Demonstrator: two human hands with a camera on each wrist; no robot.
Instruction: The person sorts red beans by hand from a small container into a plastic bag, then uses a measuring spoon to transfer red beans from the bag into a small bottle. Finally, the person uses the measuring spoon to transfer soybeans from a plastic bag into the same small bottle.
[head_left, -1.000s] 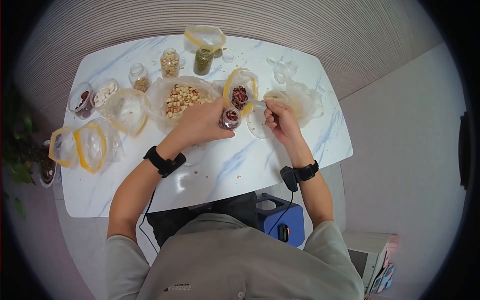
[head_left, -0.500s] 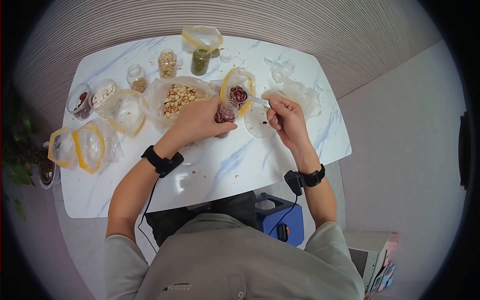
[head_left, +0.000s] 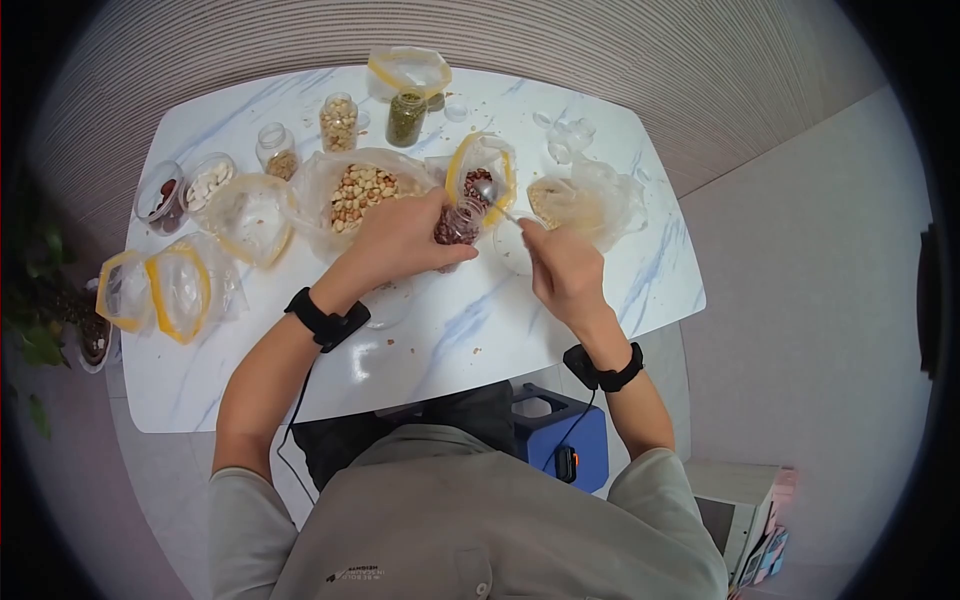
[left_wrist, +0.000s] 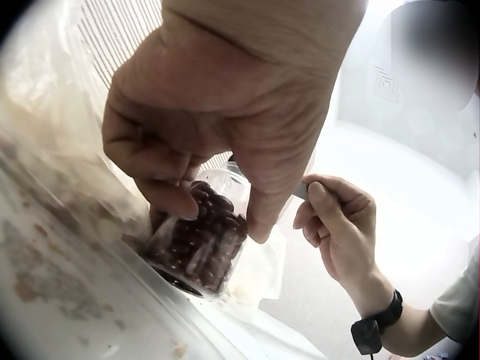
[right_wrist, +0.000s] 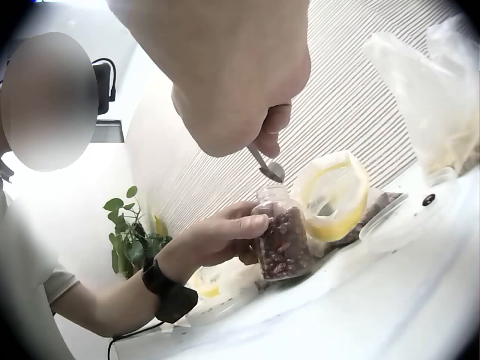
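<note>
My left hand (head_left: 400, 235) grips a clear jar (right_wrist: 283, 244) around its side, tilted slightly in the left wrist view. Dark red beans (left_wrist: 199, 247) fill the jar up near its shoulder. A metal spoon (right_wrist: 276, 172) is pinched by its handle in my right hand (head_left: 568, 268). In the right wrist view its bowl hangs tipped just above the jar's open mouth. Behind the jar, a yellow-rimmed plastic bag (right_wrist: 352, 214) stands open with more red beans (head_left: 474, 182) inside.
A big bag of pale nuts (head_left: 362, 198) lies left of the jar, a crumpled clear bag (head_left: 615, 205) to the right. Behind stand a green-filled jar (head_left: 406, 118) and a nut jar (head_left: 339, 122). Empty yellow-rimmed bags (head_left: 180, 295) lie at left; crumbs dot the tabletop (head_left: 440, 340).
The spoon, heaped with beans half a second ago, has turned over by the jar mouth as my right hand rolled knuckles-up. My left hand keeps holding the jar, which tilted from its more upright earlier pose.
</note>
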